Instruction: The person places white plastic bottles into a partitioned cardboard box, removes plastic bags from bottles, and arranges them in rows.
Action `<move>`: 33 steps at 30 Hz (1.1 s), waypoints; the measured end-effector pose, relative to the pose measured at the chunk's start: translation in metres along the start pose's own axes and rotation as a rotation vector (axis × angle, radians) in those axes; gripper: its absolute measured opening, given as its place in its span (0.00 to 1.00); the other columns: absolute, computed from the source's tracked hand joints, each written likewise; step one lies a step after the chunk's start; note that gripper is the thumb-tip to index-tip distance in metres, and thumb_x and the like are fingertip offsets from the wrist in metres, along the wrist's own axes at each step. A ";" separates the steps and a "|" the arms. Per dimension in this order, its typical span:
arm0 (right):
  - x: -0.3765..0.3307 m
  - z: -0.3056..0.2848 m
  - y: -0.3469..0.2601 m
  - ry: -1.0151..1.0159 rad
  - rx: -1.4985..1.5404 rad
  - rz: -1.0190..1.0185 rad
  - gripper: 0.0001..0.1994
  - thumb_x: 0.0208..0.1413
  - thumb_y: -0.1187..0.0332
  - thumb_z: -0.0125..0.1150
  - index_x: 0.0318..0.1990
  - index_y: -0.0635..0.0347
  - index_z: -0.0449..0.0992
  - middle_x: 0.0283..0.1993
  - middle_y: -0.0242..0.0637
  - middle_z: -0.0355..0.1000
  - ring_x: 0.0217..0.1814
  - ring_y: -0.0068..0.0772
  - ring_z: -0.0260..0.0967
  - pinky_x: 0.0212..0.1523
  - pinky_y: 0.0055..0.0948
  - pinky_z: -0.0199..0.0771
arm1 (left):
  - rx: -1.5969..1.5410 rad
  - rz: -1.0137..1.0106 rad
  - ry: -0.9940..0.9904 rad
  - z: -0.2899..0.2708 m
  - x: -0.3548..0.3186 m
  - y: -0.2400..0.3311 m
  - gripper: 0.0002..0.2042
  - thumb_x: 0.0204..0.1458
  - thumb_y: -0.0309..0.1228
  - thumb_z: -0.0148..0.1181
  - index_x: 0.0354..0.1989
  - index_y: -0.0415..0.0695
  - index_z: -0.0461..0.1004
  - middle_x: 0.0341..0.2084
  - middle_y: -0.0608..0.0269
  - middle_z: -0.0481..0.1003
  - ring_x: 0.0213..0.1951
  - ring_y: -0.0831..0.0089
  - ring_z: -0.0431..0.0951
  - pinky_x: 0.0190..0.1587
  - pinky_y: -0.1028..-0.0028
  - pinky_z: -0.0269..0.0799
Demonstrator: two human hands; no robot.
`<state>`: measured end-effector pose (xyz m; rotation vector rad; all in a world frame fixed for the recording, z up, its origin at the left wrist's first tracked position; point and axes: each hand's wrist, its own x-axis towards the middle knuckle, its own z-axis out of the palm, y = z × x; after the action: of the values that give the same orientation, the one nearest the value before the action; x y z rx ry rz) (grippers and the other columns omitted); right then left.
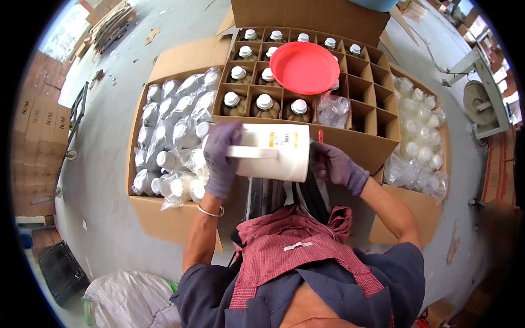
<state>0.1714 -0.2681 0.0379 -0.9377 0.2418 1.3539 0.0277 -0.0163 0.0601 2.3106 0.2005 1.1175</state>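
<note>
My left hand (223,158), in a purple glove, is closed round the left end of a white plastic jug (292,156). The jug lies on its side in the air over my lap, its straight handle and a sticker facing up. At its right end, my right hand (336,167), gloved alike, has its fingers curled in. A thin red object (321,145) sticks up from those fingers; its kind does not show. Just beyond the jug, white-capped bottles (264,104) stand in a divided carton (306,123). A red plastic basin (304,67) rests on top of them.
To the left, an open carton (164,216) holds several wrapped bottles (180,131). Another carton (421,213) with wrapped bottles (418,131) stands on the right. A white sack (131,300) lies at lower left. A metal stand (478,82) is at far right.
</note>
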 end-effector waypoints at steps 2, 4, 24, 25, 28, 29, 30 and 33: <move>-0.011 -0.008 -0.028 0.144 -0.424 -0.306 0.10 0.61 0.59 0.55 0.35 0.55 0.71 0.27 0.26 0.69 0.19 0.21 0.63 0.19 0.23 0.64 | -0.209 -0.384 0.094 0.009 -0.006 -0.021 0.10 0.57 0.28 0.54 0.43 0.37 0.75 0.37 0.52 0.79 0.42 0.57 0.78 0.48 0.68 0.72; 0.004 -0.015 -0.071 0.245 -0.780 -0.660 0.09 0.61 0.63 0.53 0.38 0.59 0.71 0.29 0.31 0.70 0.24 0.24 0.67 0.25 0.27 0.69 | -0.194 -0.319 -0.020 0.002 -0.009 -0.041 0.11 0.52 0.26 0.58 0.44 0.38 0.76 0.37 0.54 0.79 0.43 0.56 0.78 0.54 0.64 0.69; 0.049 -0.030 -0.094 0.456 -1.902 -1.293 0.15 0.59 0.75 0.50 0.54 0.66 0.71 0.54 0.48 0.69 0.58 0.50 0.64 0.60 0.41 0.63 | 0.876 -0.937 0.110 -0.154 -0.175 -0.325 0.26 0.47 0.46 0.60 0.54 0.46 0.70 0.53 0.42 0.68 0.55 0.46 0.66 0.56 0.52 0.61; 0.046 -0.028 -0.087 0.393 -1.952 -1.312 0.15 0.59 0.76 0.49 0.54 0.66 0.71 0.55 0.48 0.69 0.59 0.49 0.64 0.59 0.41 0.63 | 1.110 -1.092 0.022 -0.194 -0.211 -0.348 0.24 0.49 0.50 0.56 0.53 0.54 0.72 0.59 0.42 0.64 0.61 0.45 0.61 0.61 0.47 0.52; 0.032 -0.064 -0.067 0.545 -2.010 -1.226 0.16 0.58 0.77 0.50 0.54 0.66 0.70 0.56 0.48 0.69 0.60 0.50 0.63 0.62 0.44 0.60 | 0.841 -1.567 -0.099 -0.204 -0.205 -0.377 0.23 0.55 0.58 0.46 0.60 0.78 0.66 0.70 0.51 0.44 0.70 0.47 0.41 0.67 0.46 0.36; 0.031 -0.069 -0.064 0.570 -2.019 -1.184 0.16 0.58 0.77 0.50 0.54 0.66 0.71 0.56 0.48 0.69 0.60 0.50 0.63 0.63 0.45 0.59 | 0.813 -1.651 -0.142 -0.211 -0.213 -0.382 0.23 0.55 0.57 0.45 0.61 0.79 0.65 0.71 0.53 0.41 0.71 0.46 0.38 0.68 0.45 0.35; 0.034 -0.073 -0.062 0.596 -2.026 -1.142 0.16 0.58 0.77 0.50 0.54 0.66 0.71 0.56 0.47 0.69 0.60 0.50 0.63 0.64 0.45 0.58 | 0.827 -1.686 -0.201 -0.216 -0.221 -0.387 0.24 0.56 0.57 0.46 0.61 0.74 0.66 0.71 0.54 0.43 0.70 0.49 0.41 0.67 0.44 0.37; 0.038 -0.061 -0.062 0.557 -2.035 -1.141 0.16 0.58 0.78 0.50 0.54 0.66 0.71 0.56 0.46 0.69 0.60 0.50 0.63 0.65 0.47 0.57 | 0.815 -1.583 -0.083 -0.232 -0.243 -0.398 0.24 0.58 0.52 0.46 0.60 0.59 0.68 0.67 0.53 0.53 0.66 0.54 0.55 0.65 0.49 0.48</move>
<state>0.2586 -0.2785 0.0019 -2.4625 -1.3600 -0.2439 -0.2628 0.3246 -0.2062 1.7269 2.2295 0.0310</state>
